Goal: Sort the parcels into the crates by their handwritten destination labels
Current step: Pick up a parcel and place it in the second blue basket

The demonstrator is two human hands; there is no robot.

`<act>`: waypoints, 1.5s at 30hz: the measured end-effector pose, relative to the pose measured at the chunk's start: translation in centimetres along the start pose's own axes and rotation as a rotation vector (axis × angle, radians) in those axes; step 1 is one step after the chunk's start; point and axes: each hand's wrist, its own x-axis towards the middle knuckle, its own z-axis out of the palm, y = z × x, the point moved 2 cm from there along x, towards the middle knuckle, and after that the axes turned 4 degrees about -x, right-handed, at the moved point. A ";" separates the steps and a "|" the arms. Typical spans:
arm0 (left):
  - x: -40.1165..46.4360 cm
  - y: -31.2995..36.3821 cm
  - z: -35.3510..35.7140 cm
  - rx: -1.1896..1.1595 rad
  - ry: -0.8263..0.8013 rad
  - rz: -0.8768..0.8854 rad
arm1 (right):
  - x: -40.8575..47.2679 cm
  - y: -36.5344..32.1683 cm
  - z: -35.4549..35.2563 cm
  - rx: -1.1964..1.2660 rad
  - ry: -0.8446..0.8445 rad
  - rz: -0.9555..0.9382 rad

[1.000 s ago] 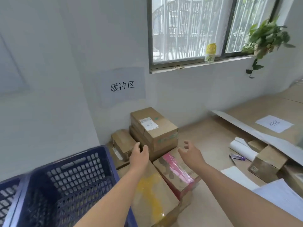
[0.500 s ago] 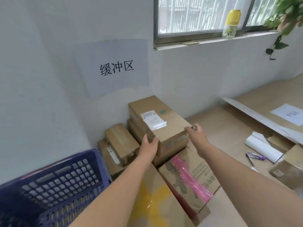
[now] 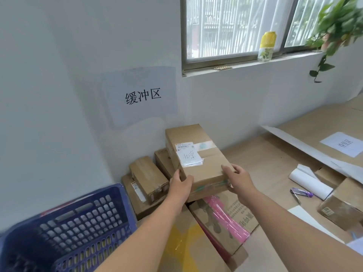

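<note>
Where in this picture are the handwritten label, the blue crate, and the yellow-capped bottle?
handwritten label [image 3: 189, 157], head view, on the white slip atop the held box.
blue crate [image 3: 82, 218], head view, on its perforated far wall.
yellow-capped bottle [image 3: 267, 39], head view, on its yellow cap, on the windowsill.

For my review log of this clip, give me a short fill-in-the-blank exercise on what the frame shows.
1. Both hands, left hand and right hand, hold the near end of a cardboard ____.
2. The handwritten label on the held parcel reads ____.
3. The crate at lower left is coloured ____.
4. The bottle on the windowsill has a ____ cap.

Missing words: parcel; 北京; blue; yellow
</note>
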 end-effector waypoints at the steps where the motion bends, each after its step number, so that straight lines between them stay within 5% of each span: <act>1: -1.5 0.4 0.0 0.004 0.000 0.012 | -1.1 -0.1 -0.6 0.010 -0.004 -0.001; 16: -27.1 2.1 -5.8 0.146 0.093 0.318 | -22.6 -4.1 -5.0 0.088 -0.135 -0.169; 34: -40.0 -3.6 -31.7 -0.003 0.390 0.436 | -41.6 -6.8 17.1 -0.023 -0.486 -0.368; 45: -41.6 -6.0 -36.0 -0.007 0.378 0.465 | -44.5 -5.2 21.5 -0.126 -0.453 -0.339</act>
